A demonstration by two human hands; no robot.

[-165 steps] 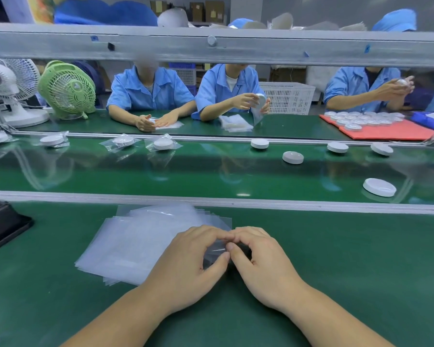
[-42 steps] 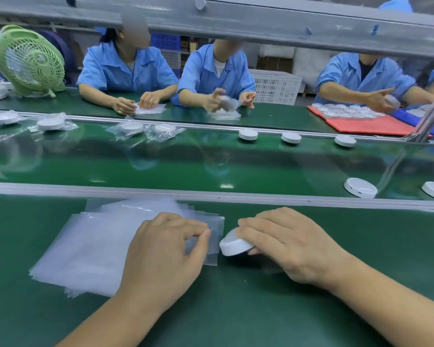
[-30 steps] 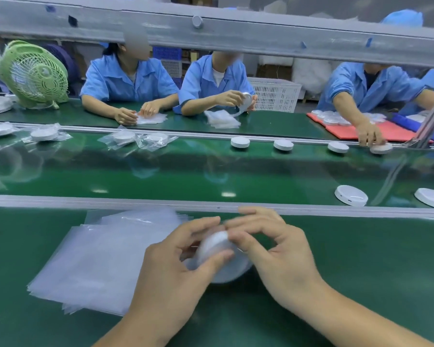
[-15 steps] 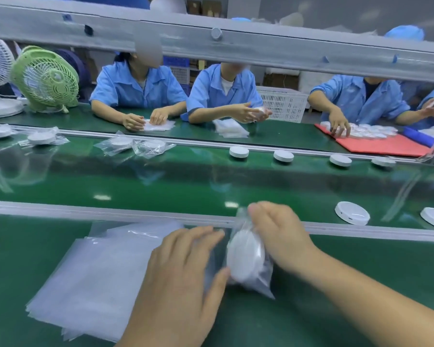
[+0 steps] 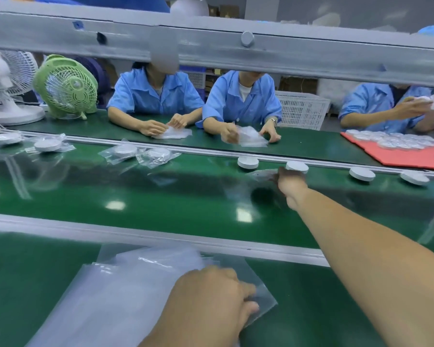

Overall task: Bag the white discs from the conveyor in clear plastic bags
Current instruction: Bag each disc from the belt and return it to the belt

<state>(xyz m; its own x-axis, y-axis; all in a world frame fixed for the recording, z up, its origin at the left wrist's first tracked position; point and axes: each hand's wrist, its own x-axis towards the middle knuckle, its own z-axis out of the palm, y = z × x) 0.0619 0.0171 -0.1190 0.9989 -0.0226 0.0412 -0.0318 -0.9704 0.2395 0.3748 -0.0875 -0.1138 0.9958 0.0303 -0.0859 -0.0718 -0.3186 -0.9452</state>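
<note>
Clear plastic bags (image 5: pixel 125 291) lie in a loose stack on the near tabletop (image 5: pixel 311 309). The left hand (image 5: pixel 206 301) rests on the stack's right corner with its fingers bent down onto the top sheet. Whether that grip pinches 1 bag or only presses the pile, I cannot tell.

The right hand (image 5: pixel 290 182) is stretched out to the far edge of the green conveyor (image 5: pixel 135 196) and seen from behind, so its grip is hidden. A scrap of clear film (image 5: pixel 262 174) shows just left of it, and a white disc (image 5: pixel 297 167) sits just beyond the knuckles, touching or nearly so. Other loose discs (image 5: pixel 247 162) line that far edge.

The step looks like the fetch of a bare disc from the belt. The next move calls for closing on that disc and drawing it near, while the left hand parts 1 bag's mouth.
</note>
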